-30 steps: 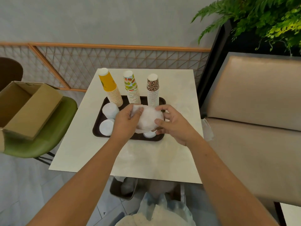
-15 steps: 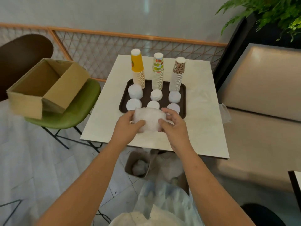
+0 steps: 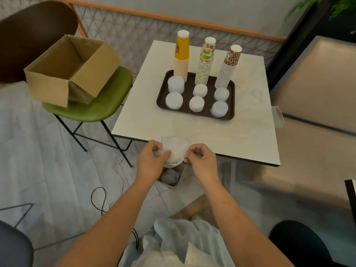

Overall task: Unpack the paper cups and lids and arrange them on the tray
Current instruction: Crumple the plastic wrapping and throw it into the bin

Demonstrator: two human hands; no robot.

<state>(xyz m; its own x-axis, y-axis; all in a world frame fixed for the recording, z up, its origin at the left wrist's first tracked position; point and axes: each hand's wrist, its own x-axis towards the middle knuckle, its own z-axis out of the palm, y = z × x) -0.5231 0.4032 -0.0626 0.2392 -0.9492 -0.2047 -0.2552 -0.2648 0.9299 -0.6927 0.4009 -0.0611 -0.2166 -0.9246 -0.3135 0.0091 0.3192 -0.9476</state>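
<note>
While paper cup stacks (image 3: 205, 62) and white round lids (image 3: 196, 104) fill the dark rectangular tray (image 3: 188, 83), left hand (image 3: 152, 160) and right hand (image 3: 200, 158) pinch a crumpled clear plastic wrapper (image 3: 175, 149); binning it seems next.

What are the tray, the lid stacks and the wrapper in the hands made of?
Tray: dark brown, matte, with a rounded raised rim, so likely moulded plastic.
Lid stacks: whitish, slightly frosted discs, probably thin plastic, though the blur leaves it open.
Wrapper: thin, crinkled, semi-clear film, likely plastic. It is bunched between the left hand and the right hand.
</note>
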